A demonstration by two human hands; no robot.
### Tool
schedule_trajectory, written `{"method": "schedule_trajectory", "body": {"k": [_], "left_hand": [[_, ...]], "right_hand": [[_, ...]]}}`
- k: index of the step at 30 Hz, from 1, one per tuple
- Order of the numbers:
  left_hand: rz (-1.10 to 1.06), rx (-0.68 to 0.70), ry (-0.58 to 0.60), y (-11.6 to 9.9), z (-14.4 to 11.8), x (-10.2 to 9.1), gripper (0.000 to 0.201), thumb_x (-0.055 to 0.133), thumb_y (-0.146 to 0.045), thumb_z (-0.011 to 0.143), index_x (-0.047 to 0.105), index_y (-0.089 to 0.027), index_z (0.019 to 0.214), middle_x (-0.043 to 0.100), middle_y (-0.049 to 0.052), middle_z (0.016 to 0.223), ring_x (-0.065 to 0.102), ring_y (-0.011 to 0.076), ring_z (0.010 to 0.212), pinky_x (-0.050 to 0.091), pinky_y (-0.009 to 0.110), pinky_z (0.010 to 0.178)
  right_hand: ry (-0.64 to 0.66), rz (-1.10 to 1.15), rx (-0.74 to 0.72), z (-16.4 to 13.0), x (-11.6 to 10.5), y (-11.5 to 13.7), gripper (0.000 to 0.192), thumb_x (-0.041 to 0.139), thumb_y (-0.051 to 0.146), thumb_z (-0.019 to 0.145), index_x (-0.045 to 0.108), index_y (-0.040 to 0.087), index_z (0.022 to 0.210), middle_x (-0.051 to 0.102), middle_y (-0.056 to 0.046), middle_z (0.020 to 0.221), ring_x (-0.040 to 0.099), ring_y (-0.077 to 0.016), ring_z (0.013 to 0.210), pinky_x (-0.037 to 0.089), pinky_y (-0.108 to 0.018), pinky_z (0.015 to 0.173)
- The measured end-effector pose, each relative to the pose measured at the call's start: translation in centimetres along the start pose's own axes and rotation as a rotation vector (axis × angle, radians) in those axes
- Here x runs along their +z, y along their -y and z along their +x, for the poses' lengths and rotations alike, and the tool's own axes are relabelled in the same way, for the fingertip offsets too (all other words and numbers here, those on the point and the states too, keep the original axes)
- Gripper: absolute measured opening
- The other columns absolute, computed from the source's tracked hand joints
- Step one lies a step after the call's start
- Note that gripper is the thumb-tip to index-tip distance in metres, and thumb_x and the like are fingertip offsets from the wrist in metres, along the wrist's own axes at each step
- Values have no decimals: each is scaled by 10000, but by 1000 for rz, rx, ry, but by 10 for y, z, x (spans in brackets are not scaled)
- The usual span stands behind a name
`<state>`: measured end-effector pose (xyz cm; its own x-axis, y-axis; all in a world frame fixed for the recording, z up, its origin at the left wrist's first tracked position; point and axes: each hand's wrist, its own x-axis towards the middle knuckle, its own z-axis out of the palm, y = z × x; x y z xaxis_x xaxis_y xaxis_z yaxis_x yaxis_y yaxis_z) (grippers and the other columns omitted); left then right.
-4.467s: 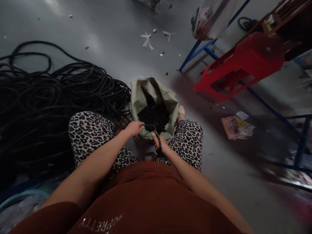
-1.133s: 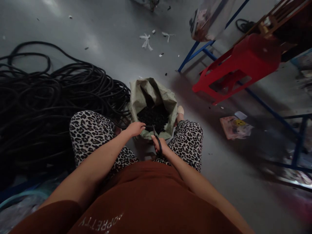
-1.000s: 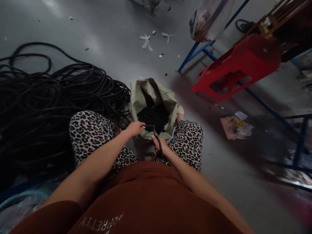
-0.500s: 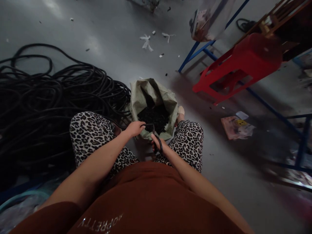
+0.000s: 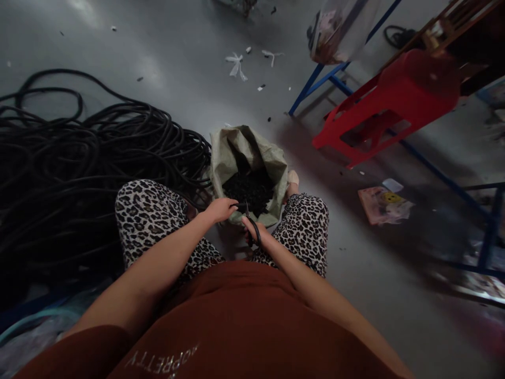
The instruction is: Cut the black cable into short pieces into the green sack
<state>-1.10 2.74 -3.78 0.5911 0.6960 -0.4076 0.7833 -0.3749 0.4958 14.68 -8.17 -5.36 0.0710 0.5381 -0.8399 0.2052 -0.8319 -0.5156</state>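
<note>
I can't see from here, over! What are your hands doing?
Left hand pinching a black cord end over the sack. Right hand gripping scissors at the cord. Sack open, nothing between.

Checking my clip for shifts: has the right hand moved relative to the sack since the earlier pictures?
Yes, slightly: the right hand with the scissors sits a little nearer the sack rim than before.

A sack (image 5: 236, 152) stands open at frame centre between the seated person's knees, with cut pieces (image 5: 248, 189) inside. Coiled cable (image 5: 79, 158) fills the left; a stool (image 5: 394, 105) lies tipped at upper right, beside a metal frame (image 5: 315, 84).
</note>
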Motion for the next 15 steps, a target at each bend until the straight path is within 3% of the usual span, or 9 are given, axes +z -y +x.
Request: {"method": "schedule_trajectory", "body": {"k": [10,15], "left_hand": [[5,60,35,3,0,4,331,476,-308,891,671,-265,1156,707,21,1119,633,198,1053,475,247,883],[-31,45,30,3,0,5,309,500,-311,878,691,-281,1119,724,14,1067,637,200,1046,476,240,887]], "right_hand": [[-3,-83,-38,-1,-3,3,509,490,604,861,632,130,740,600,-74,571,601,-186,539,474,-256,521],[4,-41,-13,-4,-1,6,508,464,608,873,593,143,716,579,-51,554,565,-154,471,446,-236,434]]}}
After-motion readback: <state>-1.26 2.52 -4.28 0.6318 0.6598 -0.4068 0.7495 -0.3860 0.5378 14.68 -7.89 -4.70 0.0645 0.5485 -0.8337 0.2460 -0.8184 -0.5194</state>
